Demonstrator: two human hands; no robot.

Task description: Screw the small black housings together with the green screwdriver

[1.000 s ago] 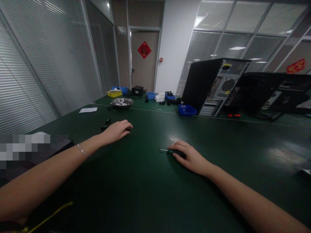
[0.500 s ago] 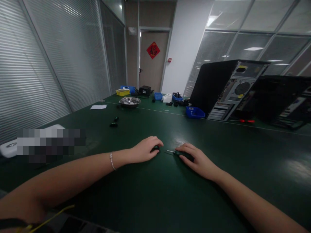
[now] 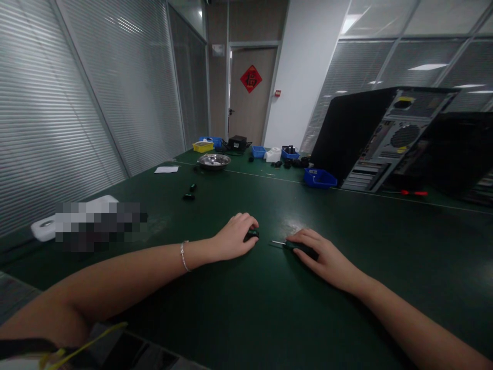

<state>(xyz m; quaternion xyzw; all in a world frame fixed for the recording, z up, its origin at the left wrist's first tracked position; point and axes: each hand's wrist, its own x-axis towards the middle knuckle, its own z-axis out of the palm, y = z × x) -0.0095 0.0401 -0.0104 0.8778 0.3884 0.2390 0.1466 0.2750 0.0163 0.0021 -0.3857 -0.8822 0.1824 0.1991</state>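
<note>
My left hand (image 3: pixel 235 236) rests on the green table (image 3: pixel 231 313), fingers curled around a small black rounded piece (image 3: pixel 252 234) that shows partly under the fingertips. To its right, my right hand (image 3: pixel 318 252) closes over the dark handle of a screwdriver (image 3: pixel 287 244). The thin metal shaft points left toward the black piece, with a short gap between them. Two similar small black pieces, a nearer one (image 3: pixel 189 196) and a farther one (image 3: pixel 193 187), lie beyond my left forearm.
A black computer tower (image 3: pixel 358 133) stands at the right beside a blue bin (image 3: pixel 319 178). A red-handled tool (image 3: pixel 414 192) lies near it. Farther back are a metal bowl (image 3: pixel 214 162), a yellow tray (image 3: pixel 203 147) and white paper (image 3: pixel 166 169). A white device (image 3: pixel 42 228) sits at left.
The whole view has shifted, so most things appear farther right. Both hands keep their holds; a little more of the black piece shows at my left fingertips.
</note>
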